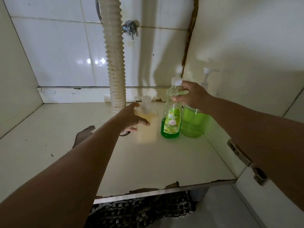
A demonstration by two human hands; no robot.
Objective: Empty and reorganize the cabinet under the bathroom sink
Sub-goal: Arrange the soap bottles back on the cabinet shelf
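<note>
The bottle [171, 112] is clear above, with green liquid low down, a white cap and a green-and-white label. Just right of the bottle stands a jug [192, 122] of paler green liquid. Left of the bottle, the dispenser [147, 127] holds cloudy yellow liquid. The cabinet floor [156, 158] is cream, peeled to brown patches. Behind the bottle are white tiles [57, 55] and a ribbed beige hose [114, 60]. The mat [139, 211] is black-and-grey checked.

Head cam, down into cabinet [164, 162]
</note>
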